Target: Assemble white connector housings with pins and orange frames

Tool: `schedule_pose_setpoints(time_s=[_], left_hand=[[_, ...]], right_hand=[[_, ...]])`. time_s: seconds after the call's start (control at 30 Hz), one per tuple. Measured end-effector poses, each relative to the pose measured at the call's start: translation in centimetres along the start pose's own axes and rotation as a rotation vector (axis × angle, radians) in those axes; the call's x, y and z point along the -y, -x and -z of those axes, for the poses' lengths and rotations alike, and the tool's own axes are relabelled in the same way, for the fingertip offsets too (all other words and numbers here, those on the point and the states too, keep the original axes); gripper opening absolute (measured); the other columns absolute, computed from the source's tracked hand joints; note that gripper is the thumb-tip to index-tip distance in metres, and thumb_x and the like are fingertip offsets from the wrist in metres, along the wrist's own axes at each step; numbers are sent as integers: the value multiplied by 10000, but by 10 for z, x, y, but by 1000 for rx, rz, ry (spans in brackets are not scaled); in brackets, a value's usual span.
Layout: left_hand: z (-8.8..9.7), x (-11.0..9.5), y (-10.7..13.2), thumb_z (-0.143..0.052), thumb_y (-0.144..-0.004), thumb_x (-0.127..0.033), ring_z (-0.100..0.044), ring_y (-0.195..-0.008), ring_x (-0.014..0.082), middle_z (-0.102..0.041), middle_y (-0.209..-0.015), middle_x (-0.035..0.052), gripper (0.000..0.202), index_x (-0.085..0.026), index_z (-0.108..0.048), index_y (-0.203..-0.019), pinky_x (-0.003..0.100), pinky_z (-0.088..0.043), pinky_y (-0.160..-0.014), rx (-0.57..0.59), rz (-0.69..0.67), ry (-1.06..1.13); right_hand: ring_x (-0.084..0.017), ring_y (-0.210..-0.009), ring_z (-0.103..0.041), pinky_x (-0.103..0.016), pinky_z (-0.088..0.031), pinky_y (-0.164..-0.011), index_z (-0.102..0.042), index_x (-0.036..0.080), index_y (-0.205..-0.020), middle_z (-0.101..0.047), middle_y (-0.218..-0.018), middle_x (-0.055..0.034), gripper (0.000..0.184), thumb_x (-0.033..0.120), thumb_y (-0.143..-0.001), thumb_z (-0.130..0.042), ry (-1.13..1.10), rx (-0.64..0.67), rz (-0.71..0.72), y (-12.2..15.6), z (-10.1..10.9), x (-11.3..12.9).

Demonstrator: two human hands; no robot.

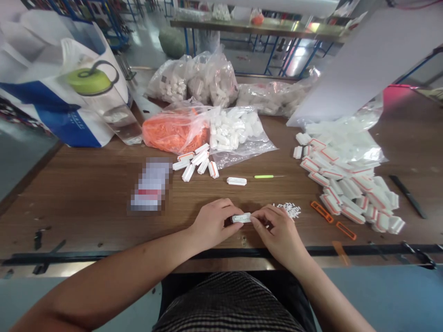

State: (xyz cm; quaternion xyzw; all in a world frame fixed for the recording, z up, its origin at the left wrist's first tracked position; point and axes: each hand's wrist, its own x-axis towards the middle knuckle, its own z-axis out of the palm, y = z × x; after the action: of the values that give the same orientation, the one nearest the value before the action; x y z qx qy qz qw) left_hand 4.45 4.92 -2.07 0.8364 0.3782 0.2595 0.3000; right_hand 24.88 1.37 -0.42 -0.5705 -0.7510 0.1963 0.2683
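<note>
We can read nothing here: the print on the white-and-blue plastic shopping bag (74,122) is too small, and the white-and-red card (150,184) is pixelated.

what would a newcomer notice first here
The eye goes first to the heap of white plastic pieces with orange trim on the right of the wooden bench, and to the bright orange bundle in a clear bag at the back. Front and centre, the left hand and right hand pinch a small white plastic piece between them. At far left stands a large blue-and-white printed bag.
</note>
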Motion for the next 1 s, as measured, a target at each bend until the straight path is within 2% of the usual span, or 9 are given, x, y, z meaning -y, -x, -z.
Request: schedule_pose_setpoints(time_s=[0.23,0.47,0.67,0.77,0.83,0.93,1.0], left_hand=[[-1,-1,0,-650,-877,-309,-618,-799,156,-656,-884,8,168,-231,-702,-1017,285,-496,-743,-14,28,4],[0,-2,0,-654,-879,-301,-603,-748,139,-656,-869,4,164,-227,-709,-1014,266,-487,-705,-25,30,21],[0,-3,-2,-646,-888,-314,-616,-781,145,-667,-874,8,158,-237,-718,-1005,270,-491,-722,-31,45,31],[1,-4,-3,-643,-887,-307,-607,-766,143,-658,-862,5,149,-242,-717,-999,265,-488,-698,-16,50,24],[2,-3,-3,-639,-889,-298,-607,-778,146,-653,-868,6,144,-238,-711,-998,267,-488,-695,-15,42,14],[3,-2,-3,-640,-884,-293,-603,-781,148,-648,-874,8,145,-230,-700,-1000,274,-493,-696,-14,29,-1],[4,-1,-2,-633,-887,-284,-601,-774,147,-646,-876,9,143,-223,-695,-1001,281,-497,-699,-12,21,-4]], right_hand=[[-164,-687,-602,-336,-387,-751,-682,172,-800,-692,-741,-33,229,169,-953,-512,245,-104,253,1,1,7],[-183,-742,-633,-347,-420,-774,-702,170,-1026,-732,-794,-37,174,167,-929,-558,237,-169,264,8,4,1],[-167,-702,-610,-361,-396,-789,-704,189,-863,-727,-786,-21,128,154,-906,-588,289,-207,327,8,1,9],[-178,-695,-600,-375,-389,-795,-707,182,-841,-715,-751,-25,141,152,-900,-583,334,-208,308,8,-6,14],[-176,-708,-610,-369,-397,-795,-712,186,-856,-718,-758,-23,142,154,-899,-581,277,-187,269,8,-6,13],[-172,-761,-643,-348,-415,-784,-723,213,-889,-739,-819,-23,141,207,-905,-583,152,-185,149,14,5,-2],[-190,-799,-662,-353,-421,-775,-725,223,-879,-748,-850,-36,158,271,-906,-577,163,-236,14,23,20,-21]])
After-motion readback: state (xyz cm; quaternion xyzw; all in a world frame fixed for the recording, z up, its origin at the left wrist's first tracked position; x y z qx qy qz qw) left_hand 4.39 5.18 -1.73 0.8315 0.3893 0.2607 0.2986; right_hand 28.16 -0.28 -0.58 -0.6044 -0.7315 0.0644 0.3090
